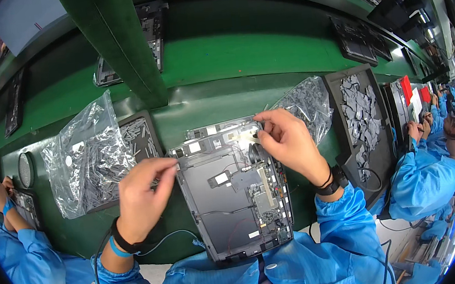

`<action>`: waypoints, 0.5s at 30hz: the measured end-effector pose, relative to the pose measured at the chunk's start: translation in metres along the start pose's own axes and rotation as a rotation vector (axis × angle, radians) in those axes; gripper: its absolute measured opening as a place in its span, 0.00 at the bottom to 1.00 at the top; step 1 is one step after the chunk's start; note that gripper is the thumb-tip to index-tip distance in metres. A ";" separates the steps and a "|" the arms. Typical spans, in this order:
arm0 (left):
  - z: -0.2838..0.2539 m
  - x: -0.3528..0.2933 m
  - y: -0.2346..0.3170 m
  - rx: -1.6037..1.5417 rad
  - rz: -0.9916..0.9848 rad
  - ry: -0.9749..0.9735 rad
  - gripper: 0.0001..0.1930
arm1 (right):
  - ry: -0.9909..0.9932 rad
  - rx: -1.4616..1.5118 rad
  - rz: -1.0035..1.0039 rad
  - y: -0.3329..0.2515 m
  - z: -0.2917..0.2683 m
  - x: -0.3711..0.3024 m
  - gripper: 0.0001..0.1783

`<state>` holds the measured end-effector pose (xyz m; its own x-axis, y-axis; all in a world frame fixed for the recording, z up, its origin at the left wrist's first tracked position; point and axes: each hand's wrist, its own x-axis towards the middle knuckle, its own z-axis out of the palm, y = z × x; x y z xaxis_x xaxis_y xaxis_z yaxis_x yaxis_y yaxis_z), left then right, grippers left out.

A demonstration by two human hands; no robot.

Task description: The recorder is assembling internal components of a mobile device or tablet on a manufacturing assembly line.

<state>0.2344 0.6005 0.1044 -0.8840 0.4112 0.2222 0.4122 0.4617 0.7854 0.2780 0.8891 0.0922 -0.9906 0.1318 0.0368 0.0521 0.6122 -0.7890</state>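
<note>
An opened laptop base (215, 185) lies in front of me, its circuit board, cables and dark inner tray exposed. At its far left corner my left hand (146, 193) is closed, thumb and forefinger brought together at the edge; anything between them is too small to make out. My right hand (289, 140) is curled over the far right corner, thumb and forefinger bent by the hinge area. A small whitish piece (247, 138) shows beside those fingertips, but what they grip is hidden. Along the far edge runs a narrow strip with pale labels (212, 129).
To the left, a clear plastic bag (83, 158) of small dark parts overlaps a tray (150, 131) of similar strips. A dark tray (387, 140) with grey pieces and another bag (310, 104) stand right. A green post (121, 47) rises ahead. Co-workers (428, 175) sit on both sides.
</note>
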 end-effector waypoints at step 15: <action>0.055 0.003 0.010 -0.261 -0.104 -0.110 0.07 | 0.206 -0.157 -0.211 0.005 0.019 -0.005 0.12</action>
<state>0.2480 0.6492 0.0811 -0.8833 0.4619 0.0799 0.2376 0.2943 0.9257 0.2808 0.8763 0.0764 -0.9362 0.1345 0.3248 -0.1165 0.7531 -0.6475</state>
